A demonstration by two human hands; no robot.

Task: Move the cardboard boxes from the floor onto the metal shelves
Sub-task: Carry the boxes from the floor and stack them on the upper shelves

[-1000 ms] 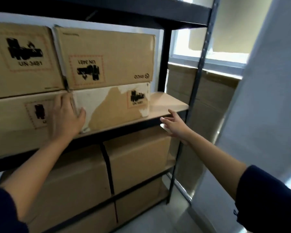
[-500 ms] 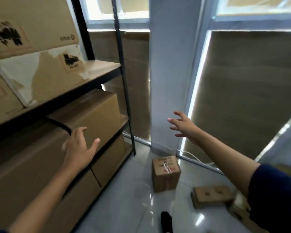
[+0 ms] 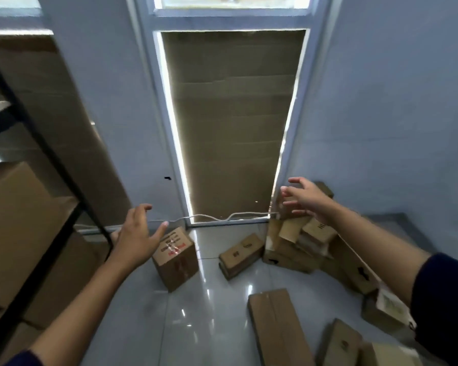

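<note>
Reaching out over the floor (image 3: 143, 326), both hands hang in the air with nothing in them. The left hand (image 3: 136, 237) has its fingers spread and slack, thumb pointing toward 2 o'clock; it touches nothing. The right hand (image 3: 306, 199) is likewise loose, fingers splayed and slightly bent toward 9 o'clock, gripping nothing. Dark sleeves cover both upper arms.

Just off the left hand at 4 o'clock stands a squat box (image 3: 176, 258), brown cardboard with red print and tape on its top, sitting tilted on the glossy grey tiles. Further toward 3 o'clock from it lies a low, flat box (image 3: 242, 254). Under and behind the right hand a jumbled pile (image 3: 302, 241) of boxes leans against the wall, some with flaps open. A long flat box (image 3: 278, 326) lies at 6 o'clock from the low one, and more boxes (image 3: 339, 344) crowd the lower right corner.

At 9 o'clock from the left hand rise the shelves (image 3: 50, 165), a black metal frame already carrying large plain boxes (image 3: 13, 223). Straight ahead a tall window (image 3: 233, 122) is blocked with cardboard sheets, light leaking round the edges. A white cord (image 3: 222, 217) runs along its sill.
</note>
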